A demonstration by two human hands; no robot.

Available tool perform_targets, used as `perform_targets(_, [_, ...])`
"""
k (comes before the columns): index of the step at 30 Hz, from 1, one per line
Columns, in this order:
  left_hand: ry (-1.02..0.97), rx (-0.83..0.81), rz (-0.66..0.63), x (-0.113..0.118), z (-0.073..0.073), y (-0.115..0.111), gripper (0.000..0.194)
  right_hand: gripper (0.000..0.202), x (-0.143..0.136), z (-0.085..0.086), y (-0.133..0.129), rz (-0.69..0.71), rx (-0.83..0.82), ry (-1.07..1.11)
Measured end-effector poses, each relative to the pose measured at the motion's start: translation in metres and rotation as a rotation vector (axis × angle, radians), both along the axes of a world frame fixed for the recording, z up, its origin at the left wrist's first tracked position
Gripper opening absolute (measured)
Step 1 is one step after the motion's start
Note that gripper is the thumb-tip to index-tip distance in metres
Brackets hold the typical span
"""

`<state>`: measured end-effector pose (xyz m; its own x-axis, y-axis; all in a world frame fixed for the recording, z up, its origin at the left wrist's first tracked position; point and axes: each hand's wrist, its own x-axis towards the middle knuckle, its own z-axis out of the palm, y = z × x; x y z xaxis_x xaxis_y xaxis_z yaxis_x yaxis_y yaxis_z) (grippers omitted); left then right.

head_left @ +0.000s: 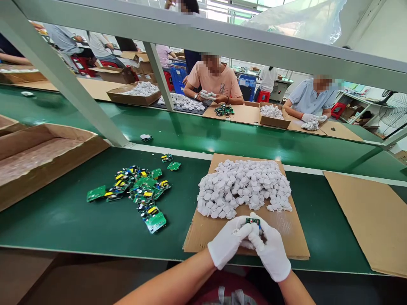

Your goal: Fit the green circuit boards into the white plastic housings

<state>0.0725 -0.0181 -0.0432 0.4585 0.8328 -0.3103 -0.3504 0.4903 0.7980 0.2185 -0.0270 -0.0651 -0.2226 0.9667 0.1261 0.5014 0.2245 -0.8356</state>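
- One board [253,221] is between the two hands, over the near edge of the cardboard [288,233].
- One heap of white pieces [244,186] lies on that cardboard, just beyond the hands; they overlap too much to count.
- One cluster of boards [140,186] lies on the desk [79,228], left of the cardboard and apart from it; it is too tangled to count. Two more boards, one [174,166] green side up and one [166,157] with a yellow part showing, sit just past its far end.
- The left hand [227,242], in a white glove, is curled with its fingers closed around the board's left side.
- The right hand [271,250], gloved too, is bent in from the other side; both hands pinch the board, touching each other.
- The fingers cover most of the board; whether a white piece is also held, I cannot tell.
- One bare sheet [369,220] lies at the right, well apart from the hands.
- A carton [47,169] stands at the left, another partly seen behind it.
- A slanting post [73,80] and a long beam [203,36] cut across the far view.
- Across the green surface [197,133], two people sit facing this way, one in pink [227,80], one in light blue [307,99], with more white pieces before them.
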Motion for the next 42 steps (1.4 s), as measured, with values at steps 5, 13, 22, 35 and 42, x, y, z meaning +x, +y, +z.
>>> perform_targets(5, [-0.194,-0.082,-0.036,0.002,-0.008,0.001,0.038,0.067,0.010,0.002,0.002,0.039,0.159,-0.009])
perform_targets(13, [-0.113,-0.163,0.093,0.008,-0.005,-0.006,0.039,0.034,0.005,0.000,0.002,-0.016,0.731,-0.370])
perform_targets(22, [-0.067,-0.040,0.065,0.005,-0.012,0.000,0.038,0.053,0.008,-0.007,-0.002,0.162,0.358,-0.110])
perform_targets(35, [-0.300,-0.199,-0.053,-0.006,-0.009,-0.003,0.031,0.045,0.003,0.011,0.002,-0.021,-0.146,0.168])
perform_targets(42, [-0.368,-0.250,-0.012,-0.003,-0.010,-0.015,0.040,0.043,0.005,0.013,0.001,-0.010,-0.003,0.082])
